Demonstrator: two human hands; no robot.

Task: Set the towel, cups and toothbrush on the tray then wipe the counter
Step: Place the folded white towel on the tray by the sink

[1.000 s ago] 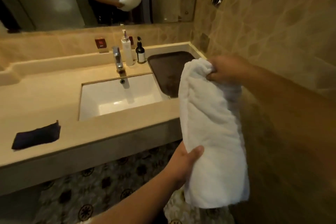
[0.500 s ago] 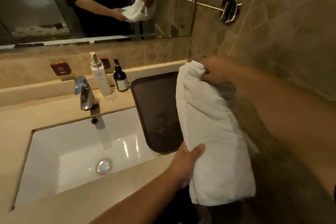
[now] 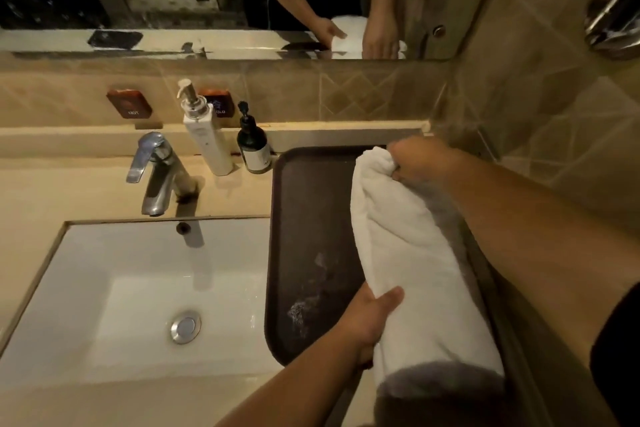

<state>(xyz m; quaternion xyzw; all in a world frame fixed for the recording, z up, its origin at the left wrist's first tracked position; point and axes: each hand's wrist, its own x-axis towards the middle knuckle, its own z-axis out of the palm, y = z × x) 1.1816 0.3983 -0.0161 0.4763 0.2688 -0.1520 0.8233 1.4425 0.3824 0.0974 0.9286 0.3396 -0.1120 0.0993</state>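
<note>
Left hand [image 3: 369, 317]: enters from the lower edge on a bare forearm angled up and to the right; thumb laid across the front of the towel [image 3: 412, 274], fingers wrapped behind it out of sight, gripping near its lower half.
Right hand [image 3: 420, 163]: enters from the right edge on a bare forearm stretched forward and to the left; closed in a fist, knuckles up, pinching the towel's far end.
</note>
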